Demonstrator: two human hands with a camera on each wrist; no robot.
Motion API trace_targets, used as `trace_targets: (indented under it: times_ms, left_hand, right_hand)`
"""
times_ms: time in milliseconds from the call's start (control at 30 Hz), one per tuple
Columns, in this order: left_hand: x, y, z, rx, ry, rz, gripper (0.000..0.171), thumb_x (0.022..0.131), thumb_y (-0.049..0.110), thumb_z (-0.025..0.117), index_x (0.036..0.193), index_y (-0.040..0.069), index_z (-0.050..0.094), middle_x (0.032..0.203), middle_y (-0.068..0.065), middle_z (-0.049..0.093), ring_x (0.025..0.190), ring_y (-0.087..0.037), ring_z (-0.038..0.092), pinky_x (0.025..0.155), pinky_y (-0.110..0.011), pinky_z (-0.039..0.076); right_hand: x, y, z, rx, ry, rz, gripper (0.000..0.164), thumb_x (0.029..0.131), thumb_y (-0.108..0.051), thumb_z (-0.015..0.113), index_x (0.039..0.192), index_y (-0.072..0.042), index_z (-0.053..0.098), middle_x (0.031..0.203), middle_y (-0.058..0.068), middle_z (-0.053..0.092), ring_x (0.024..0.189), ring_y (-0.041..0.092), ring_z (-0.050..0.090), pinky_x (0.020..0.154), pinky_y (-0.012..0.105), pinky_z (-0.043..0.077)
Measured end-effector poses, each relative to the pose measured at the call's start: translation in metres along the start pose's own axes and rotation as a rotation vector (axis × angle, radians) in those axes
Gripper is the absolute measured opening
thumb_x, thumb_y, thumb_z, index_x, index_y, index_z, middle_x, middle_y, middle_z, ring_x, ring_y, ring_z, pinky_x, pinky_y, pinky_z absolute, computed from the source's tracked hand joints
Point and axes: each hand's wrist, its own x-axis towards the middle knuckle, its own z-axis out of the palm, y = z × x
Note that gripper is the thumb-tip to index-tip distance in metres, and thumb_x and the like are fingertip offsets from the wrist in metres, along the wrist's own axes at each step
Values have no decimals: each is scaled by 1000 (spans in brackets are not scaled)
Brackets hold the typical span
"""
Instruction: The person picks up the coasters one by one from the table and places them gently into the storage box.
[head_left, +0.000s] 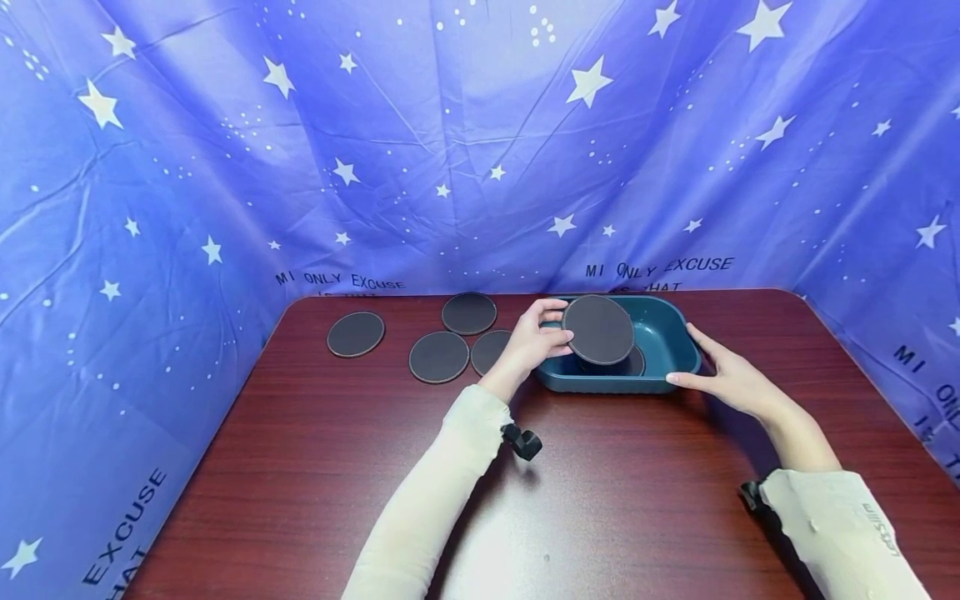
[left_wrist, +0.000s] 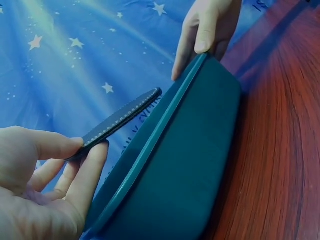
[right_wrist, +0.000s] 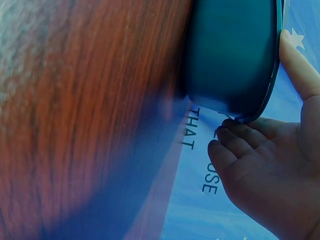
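Observation:
My left hand (head_left: 531, 340) pinches a round dark coaster (head_left: 598, 330) with a light stitched edge, thumb on one face and fingers on the other. The coaster is tilted above a teal oblong tub (head_left: 663, 333). Beneath it, inside the tub, another dark coaster (head_left: 636, 363) partly shows; how many lie there is hidden. At the tub's right end, my right hand (head_left: 731, 379) grips the corner, thumb on the near rim and fingers against the end. The left wrist view shows the held coaster (left_wrist: 122, 117) nearly edge-on beside the tub's rim.
Left of the tub, several more coasters lie flat on the reddish wood table (head_left: 600, 500): a lone coaster (head_left: 356, 334), a back coaster (head_left: 468, 313), a front coaster (head_left: 438, 357), and a coaster (head_left: 487, 350) partly behind my left hand. A starry blue curtain (head_left: 450, 125) surrounds the table.

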Motion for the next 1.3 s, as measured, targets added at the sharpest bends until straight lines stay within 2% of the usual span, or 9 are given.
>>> trace_targets:
  times_ms: [267,567,733,900,1000,1167,1300]
  left_hand:
    - [5,-2,14,130,45,-23,48,90,-9,64,133,9,53,127,-14,57,100,-26,70,75,-33,64]
    - [13,-4,32,353,82,-74,43,90,-10,63,129,8,53,121,-14,60,82,-26,72,69,-30,64]
    - [18,-6,38,461,97,-120,42,90,-9,64,127,8,55,123,-13,61,84,-28,71,69,-30,63]
    - [23,-11,41,509,100,-146,39,91,-9,64,126,7,56,123,-14,61,87,-28,71,74,-34,64]
    - [24,-12,41,578,88,-153,39,92,-6,64,127,9,59,122,-12,63,89,-26,72,77,-32,63]
    - [24,-10,41,761,48,-152,36,94,6,66,129,15,63,125,-2,66,106,-19,67,89,-29,56]
    - [25,-10,40,785,42,-136,35,96,9,65,130,15,63,126,1,67,116,-19,62,94,-30,53]
  right_hand:
    - [0,-1,0,10,-3,-3,103,92,-36,70,159,-4,-1,164,30,7,146,56,17,112,72,24]
    - [0,0,1,-3,-3,1,103,92,-36,70,159,-4,-1,164,30,7,145,57,17,112,72,24]
    - [-1,0,1,-8,2,4,103,91,-37,71,159,-4,1,164,30,8,145,57,18,112,72,24]
    - [-1,0,1,-13,2,2,103,91,-38,71,159,-4,1,164,30,8,145,57,18,112,72,24]
    - [-1,-1,1,-12,1,1,103,91,-38,70,159,-4,1,164,30,8,145,57,17,112,73,24]
    - [0,0,0,-8,-2,4,103,92,-37,70,159,-3,0,163,31,7,145,58,17,112,73,23]
    - [0,0,0,-7,-2,3,103,92,-37,70,159,-4,0,164,30,7,145,57,17,112,72,24]
